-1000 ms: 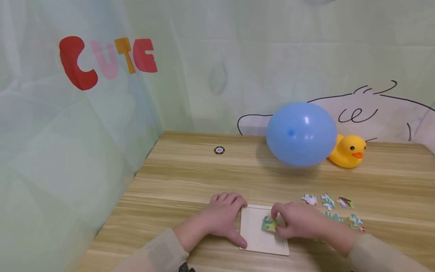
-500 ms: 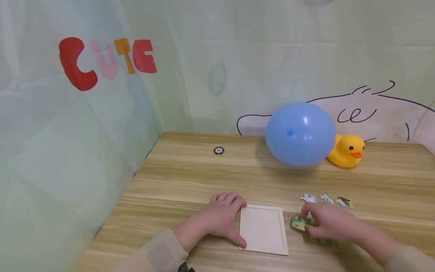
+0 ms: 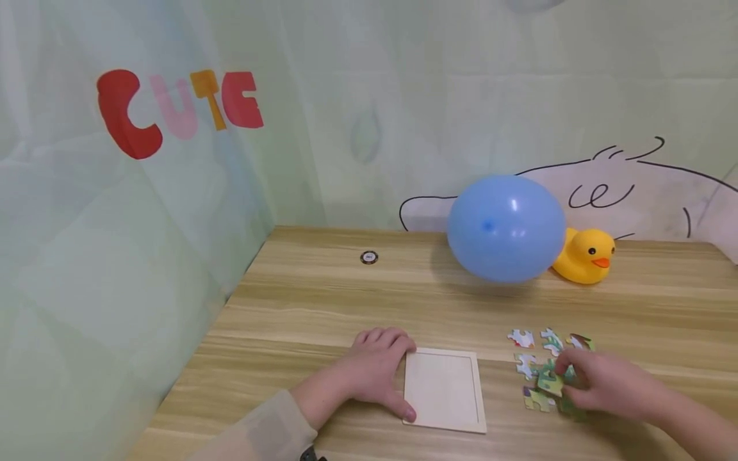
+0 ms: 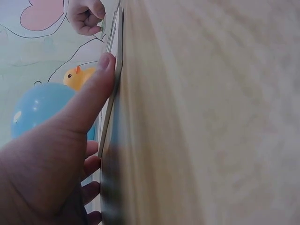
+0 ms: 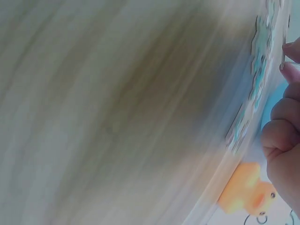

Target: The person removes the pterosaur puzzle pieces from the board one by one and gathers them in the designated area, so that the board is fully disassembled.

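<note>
My left hand rests spread at the left side of a shallow square wooden puzzle tray. Its thumb presses the near left corner and its index finger touches the far left corner. In the left wrist view, the thumb lies straight along the edge of the tray. To the right, my right hand pinches a green and yellow puzzle piece between thumb and index finger. It holds the piece above several loose jigsaw pieces on the table, partly hiding them.
A blue balloon and a yellow rubber duck stand at the back of the wooden table. A round chip lies at the back left. Behind the table hangs a pale printed cloth.
My right hand has moved right with the pinched puzzle piece, from above the tray to over the loose pieces. My left hand has stayed at the tray.
</note>
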{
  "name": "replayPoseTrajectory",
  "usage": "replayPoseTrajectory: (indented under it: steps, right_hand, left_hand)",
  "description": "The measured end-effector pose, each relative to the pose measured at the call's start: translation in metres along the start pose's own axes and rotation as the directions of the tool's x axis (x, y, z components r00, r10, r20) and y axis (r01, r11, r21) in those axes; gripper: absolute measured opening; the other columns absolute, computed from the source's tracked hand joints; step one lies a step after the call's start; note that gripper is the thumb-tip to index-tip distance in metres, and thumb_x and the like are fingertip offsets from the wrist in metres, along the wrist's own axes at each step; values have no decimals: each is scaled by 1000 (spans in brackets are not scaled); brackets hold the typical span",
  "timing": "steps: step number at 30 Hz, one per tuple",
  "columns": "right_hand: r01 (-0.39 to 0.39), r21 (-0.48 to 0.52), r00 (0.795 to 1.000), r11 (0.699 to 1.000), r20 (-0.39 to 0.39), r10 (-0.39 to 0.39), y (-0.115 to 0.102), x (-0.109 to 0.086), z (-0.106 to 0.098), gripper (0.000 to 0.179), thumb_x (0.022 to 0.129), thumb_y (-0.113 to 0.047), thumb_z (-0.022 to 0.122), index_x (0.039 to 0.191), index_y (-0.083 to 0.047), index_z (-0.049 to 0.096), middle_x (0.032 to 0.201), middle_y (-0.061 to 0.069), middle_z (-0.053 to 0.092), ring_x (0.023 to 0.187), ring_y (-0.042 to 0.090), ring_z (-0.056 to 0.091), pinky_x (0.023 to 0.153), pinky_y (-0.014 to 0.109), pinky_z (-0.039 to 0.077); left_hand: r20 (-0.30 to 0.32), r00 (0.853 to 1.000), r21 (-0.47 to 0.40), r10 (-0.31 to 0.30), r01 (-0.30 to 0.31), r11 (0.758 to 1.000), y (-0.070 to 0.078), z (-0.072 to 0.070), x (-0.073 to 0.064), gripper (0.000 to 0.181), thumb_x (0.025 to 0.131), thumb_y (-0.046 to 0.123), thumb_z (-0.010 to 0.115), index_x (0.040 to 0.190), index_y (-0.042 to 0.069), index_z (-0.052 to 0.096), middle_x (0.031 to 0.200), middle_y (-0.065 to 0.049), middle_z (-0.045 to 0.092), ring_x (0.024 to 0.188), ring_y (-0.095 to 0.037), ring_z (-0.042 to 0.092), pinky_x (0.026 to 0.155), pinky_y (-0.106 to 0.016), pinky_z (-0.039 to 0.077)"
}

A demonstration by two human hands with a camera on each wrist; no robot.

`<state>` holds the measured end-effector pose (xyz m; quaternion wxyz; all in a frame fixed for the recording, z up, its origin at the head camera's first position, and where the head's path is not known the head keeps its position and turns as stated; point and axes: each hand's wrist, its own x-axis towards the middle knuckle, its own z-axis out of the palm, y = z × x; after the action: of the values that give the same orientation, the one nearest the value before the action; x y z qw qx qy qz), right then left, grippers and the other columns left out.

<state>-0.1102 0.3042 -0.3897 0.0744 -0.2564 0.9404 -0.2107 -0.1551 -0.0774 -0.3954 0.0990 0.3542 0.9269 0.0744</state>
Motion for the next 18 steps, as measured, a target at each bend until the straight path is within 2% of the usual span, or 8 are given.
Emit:
replayPoseTrajectory:
  steps: [10, 18]
  right_hand:
    - [4, -56, 1000, 998, -24, -6, 18, -19, 0, 25, 76, -14, 74, 92, -11, 55, 60, -16, 36, 52, -4, 30, 46, 20, 29]
    - [-74, -64, 997, 995, -34, 72, 30, -39, -4, 23, 76, -10, 72, 93, -9, 56, 61, -13, 37, 52, -3, 31, 44, 21, 30]
  left_hand:
    - [-7, 1000, 2, 2, -2, 1000, 0, 2, 0, 100, 55, 79, 66, 133, 21, 41, 137, 1, 37, 124, -23, 34, 102, -48, 26]
    - [-10, 1000, 12, 0, 0, 1000, -1, 2, 0, 100, 55, 79, 66, 133, 21, 41, 137, 1, 37, 125, -23, 34, 102, -48, 27]
